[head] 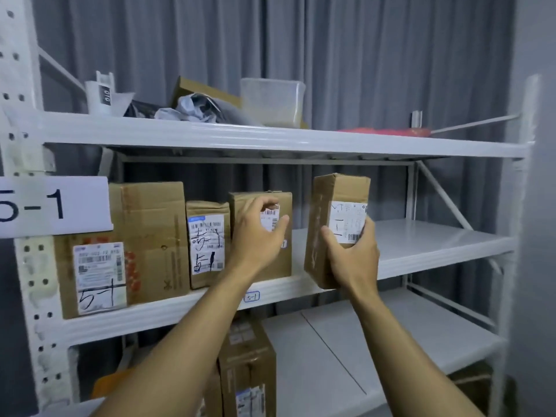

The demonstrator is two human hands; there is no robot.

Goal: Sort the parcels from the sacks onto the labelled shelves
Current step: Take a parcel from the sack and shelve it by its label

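Gripped low down by the right hand (352, 254), fingers and thumb curled round its lower end: a tall brown cardboard parcel with a white printed label (331, 191), upright with a slight tilt, at the front edge of the white metal middle shelf (421, 248), just right of a row of boxes and apart from them. Before the nearest of these, a brown taped box (279, 263), the left hand (255, 236), fingers loosely curled and spread, thumb apart, nothing held; impossible to tell whether touching the box. Further left, a small brown box with a scribbled label (207, 242), a large brown carton (150, 236) and a white paper sign reading 5-1 (54, 206). On the shelf edge, a small 5-1 sticker (251, 296).
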